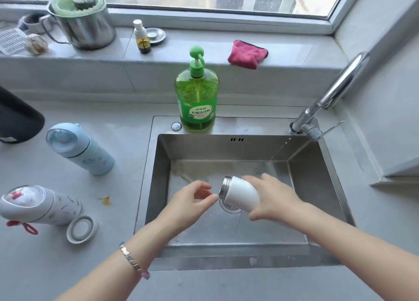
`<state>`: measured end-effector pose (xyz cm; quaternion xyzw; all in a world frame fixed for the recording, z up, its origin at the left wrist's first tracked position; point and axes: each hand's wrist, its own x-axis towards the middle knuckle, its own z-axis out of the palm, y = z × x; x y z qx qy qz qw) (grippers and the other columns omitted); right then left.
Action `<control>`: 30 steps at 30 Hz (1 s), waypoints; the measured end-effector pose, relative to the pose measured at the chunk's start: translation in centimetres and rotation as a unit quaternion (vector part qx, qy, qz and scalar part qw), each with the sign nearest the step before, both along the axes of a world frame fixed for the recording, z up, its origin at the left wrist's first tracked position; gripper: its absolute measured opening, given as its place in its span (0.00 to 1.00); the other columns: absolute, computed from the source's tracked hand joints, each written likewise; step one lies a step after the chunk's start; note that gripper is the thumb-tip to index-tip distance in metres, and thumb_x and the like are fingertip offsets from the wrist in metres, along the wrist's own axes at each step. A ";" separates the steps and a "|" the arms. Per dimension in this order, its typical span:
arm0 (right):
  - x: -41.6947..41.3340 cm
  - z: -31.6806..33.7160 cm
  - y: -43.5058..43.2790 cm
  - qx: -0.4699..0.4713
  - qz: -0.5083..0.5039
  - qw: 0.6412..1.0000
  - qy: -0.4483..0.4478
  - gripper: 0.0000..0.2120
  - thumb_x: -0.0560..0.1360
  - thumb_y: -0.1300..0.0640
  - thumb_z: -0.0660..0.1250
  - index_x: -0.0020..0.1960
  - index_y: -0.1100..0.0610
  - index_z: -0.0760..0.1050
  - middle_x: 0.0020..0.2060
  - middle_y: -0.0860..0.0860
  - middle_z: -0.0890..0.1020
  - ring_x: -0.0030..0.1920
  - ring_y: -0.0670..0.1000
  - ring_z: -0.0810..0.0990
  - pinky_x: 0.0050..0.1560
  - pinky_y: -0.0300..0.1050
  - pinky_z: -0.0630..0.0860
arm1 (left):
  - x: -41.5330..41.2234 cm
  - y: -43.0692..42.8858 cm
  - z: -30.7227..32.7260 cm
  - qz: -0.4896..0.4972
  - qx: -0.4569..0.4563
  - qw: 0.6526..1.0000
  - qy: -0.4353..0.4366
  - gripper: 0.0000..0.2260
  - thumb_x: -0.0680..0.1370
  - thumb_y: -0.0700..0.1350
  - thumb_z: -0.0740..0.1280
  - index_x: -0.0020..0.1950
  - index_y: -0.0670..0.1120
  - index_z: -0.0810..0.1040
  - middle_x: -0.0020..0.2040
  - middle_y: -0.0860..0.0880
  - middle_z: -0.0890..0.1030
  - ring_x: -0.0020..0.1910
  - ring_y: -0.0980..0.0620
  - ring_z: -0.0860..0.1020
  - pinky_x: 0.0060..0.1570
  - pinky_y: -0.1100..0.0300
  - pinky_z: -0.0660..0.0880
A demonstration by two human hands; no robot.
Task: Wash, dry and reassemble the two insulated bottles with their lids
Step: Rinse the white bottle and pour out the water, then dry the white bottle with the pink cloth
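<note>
**Open bottle held over the sink**

The right hand (pixel 272 198) grasps a white bottle (pixel 242 194) around its base, fingers curled over the top and thumb underneath. It is tipped on its side above the sink (pixel 322 187), with its lidless steel-rimmed mouth facing left. The hand hides the bottle's bottom end, and the bottle covers part of the drain (pixel 229 209). The left hand (pixel 188 201) hovers at the mouth, released and holding nothing, its fingers loosely curled. Whether its thumb touches the rim cannot be made out. Both forearms reach in from the lower edge, the left wearing a bracelet (pixel 131 258).

On the counter to the left stand a blue bottle (pixel 79 149) and a patterned white bottle (pixel 40 205), both capped, with a loose ring (pixel 79 229) just beside the patterned one. A dark object (pixel 18 119) is cut off by the left edge. A green soap dispenser (pixel 196 92) stands on the sink's back rim. The faucet (pixel 335 92) rises at the right corner, and a pink cloth (pixel 247 54) lies on the windowsill.
</note>
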<state>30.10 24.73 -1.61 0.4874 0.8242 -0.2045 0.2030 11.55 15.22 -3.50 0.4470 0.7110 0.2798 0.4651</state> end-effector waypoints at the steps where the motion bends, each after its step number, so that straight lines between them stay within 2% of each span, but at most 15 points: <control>1: -0.6 0.5 0.4 0.008 -0.007 0.999 0.043 0.40 0.61 0.45 0.72 0.70 0.40 0.59 0.49 0.50 0.69 0.57 0.54 0.72 0.47 0.43 0.70 | 0.1 1.1 0.7 0.001 0.017 1.000 -0.003 0.06 0.74 0.50 0.69 0.49 0.54 0.76 0.45 0.60 0.79 0.47 0.63 0.78 0.52 0.65 0.74; 4: -2.7 1.9 2.9 0.046 -0.007 0.989 0.144 0.42 0.60 0.46 0.73 0.71 0.40 0.59 0.47 0.49 0.68 0.55 0.53 0.71 0.49 0.44 0.71 | -0.5 4.8 2.6 0.005 0.081 0.997 0.019 0.05 0.73 0.53 0.69 0.42 0.54 0.76 0.40 0.57 0.79 0.45 0.54 0.78 0.46 0.59 0.74; 7: -4.4 2.8 6.6 0.010 0.005 0.980 0.197 0.44 0.59 0.46 0.75 0.71 0.42 0.59 0.53 0.51 0.73 0.58 0.53 0.72 0.57 0.47 0.72 | -1.8 8.3 3.9 0.022 0.104 0.994 0.007 0.10 0.73 0.52 0.69 0.41 0.47 0.77 0.36 0.53 0.78 0.38 0.53 0.74 0.39 0.60 0.70; 9: -5.0 3.5 9.7 -0.050 0.047 0.980 0.186 0.46 0.62 0.44 0.76 0.73 0.46 0.57 0.60 0.50 0.72 0.63 0.51 0.70 0.64 0.45 0.67 | -2.5 10.1 4.3 0.034 0.096 0.994 -0.031 0.14 0.72 0.51 0.71 0.44 0.40 0.78 0.37 0.47 0.79 0.38 0.52 0.74 0.43 0.55 0.73; 11: -5.9 4.5 13.1 -0.075 -0.009 0.965 0.250 0.41 0.67 0.43 0.72 0.74 0.49 0.57 0.61 0.51 0.71 0.65 0.48 0.68 0.63 0.37 0.62 | -3.3 11.6 4.3 0.064 0.080 0.993 -0.054 0.21 0.66 0.57 0.70 0.44 0.39 0.78 0.38 0.43 0.79 0.39 0.51 0.75 0.49 0.48 0.76; 13: -7.5 4.8 17.3 0.030 -0.102 0.927 0.358 0.30 0.74 0.46 0.66 0.72 0.54 0.62 0.63 0.54 0.70 0.65 0.49 0.68 0.61 0.37 0.61 | -4.2 12.9 3.6 0.085 0.070 0.993 -0.035 0.17 0.68 0.54 0.70 0.40 0.40 0.77 0.35 0.48 0.77 0.37 0.52 0.74 0.45 0.50 0.75; 14: -8.5 4.6 19.5 0.105 -0.138 0.915 0.364 0.27 0.76 0.48 0.65 0.71 0.57 0.63 0.65 0.56 0.69 0.67 0.51 0.66 0.63 0.40 0.61 | -4.6 13.4 3.3 0.097 0.064 0.993 -0.025 0.13 0.71 0.51 0.71 0.39 0.41 0.77 0.34 0.50 0.76 0.36 0.52 0.74 0.43 0.53 0.74; 16: -10.7 4.1 23.5 0.196 -0.173 0.917 0.300 0.27 0.76 0.53 0.64 0.72 0.58 0.60 0.69 0.58 0.63 0.70 0.56 0.61 0.67 0.48 0.61 | -5.3 14.2 3.2 0.127 0.055 0.989 -0.043 0.11 0.70 0.50 0.71 0.41 0.42 0.78 0.37 0.49 0.79 0.39 0.49 0.77 0.47 0.51 0.75; 19: -12.9 2.7 27.3 0.208 -0.144 0.954 0.161 0.28 0.77 0.52 0.63 0.73 0.56 0.57 0.73 0.59 0.55 0.73 0.58 0.54 0.70 0.51 0.58 | -6.2 14.9 3.4 0.165 0.044 0.980 -0.098 0.14 0.64 0.55 0.70 0.41 0.45 0.81 0.43 0.44 0.82 0.49 0.43 0.80 0.57 0.43 0.75; 21: -13.4 1.9 28.9 0.235 -0.118 0.959 0.108 0.22 0.77 0.52 0.62 0.69 0.56 0.64 0.71 0.59 0.59 0.72 0.58 0.57 0.68 0.51 0.59 | -6.7 15.1 3.5 0.181 0.041 0.975 -0.124 0.08 0.67 0.51 0.71 0.39 0.47 0.81 0.41 0.46 0.82 0.46 0.46 0.80 0.57 0.43 0.75; 23: -13.3 1.7 29.7 0.282 -0.115 0.946 0.109 0.15 0.77 0.57 0.60 0.63 0.59 0.70 0.65 0.59 0.68 0.67 0.58 0.65 0.63 0.50 0.63 | -6.9 14.8 3.7 0.185 0.042 0.972 -0.135 0.05 0.69 0.47 0.72 0.40 0.47 0.81 0.40 0.48 0.82 0.44 0.49 0.79 0.56 0.44 0.75; 25: -12.9 2.1 29.2 0.344 -0.148 0.910 0.177 0.12 0.76 0.61 0.58 0.58 0.62 0.72 0.59 0.59 0.74 0.61 0.59 0.70 0.58 0.50 0.63 | -7.0 14.5 3.8 0.191 0.036 0.969 -0.153 0.01 0.73 0.42 0.71 0.41 0.46 0.81 0.40 0.46 0.81 0.44 0.49 0.79 0.55 0.47 0.76; 27: -12.5 3.2 26.4 0.371 -0.208 0.847 0.320 0.10 0.75 0.63 0.57 0.55 0.64 0.71 0.54 0.59 0.77 0.57 0.59 0.72 0.56 0.51 0.64 | -6.9 13.7 4.0 0.203 0.024 0.964 -0.172 0.05 0.75 0.36 0.68 0.42 0.44 0.80 0.41 0.45 0.80 0.42 0.49 0.78 0.53 0.50 0.76; 28: -12.1 3.8 24.4 0.354 -0.231 0.818 0.391 0.09 0.75 0.64 0.57 0.53 0.65 0.70 0.52 0.59 0.76 0.55 0.59 0.73 0.55 0.50 0.66 | -6.8 13.2 4.0 0.208 0.018 0.961 -0.181 0.06 0.75 0.35 0.67 0.42 0.43 0.80 0.40 0.45 0.80 0.42 0.50 0.77 0.52 0.51 0.76; 30: -10.8 4.6 20.1 0.256 -0.280 0.790 0.481 0.07 0.76 0.65 0.54 0.52 0.62 0.68 0.49 0.56 0.75 0.53 0.57 0.73 0.49 0.43 0.65 | -6.5 11.8 3.9 0.205 0.005 0.961 -0.186 0.06 0.75 0.35 0.67 0.41 0.43 0.80 0.39 0.47 0.81 0.41 0.51 0.78 0.52 0.52 0.76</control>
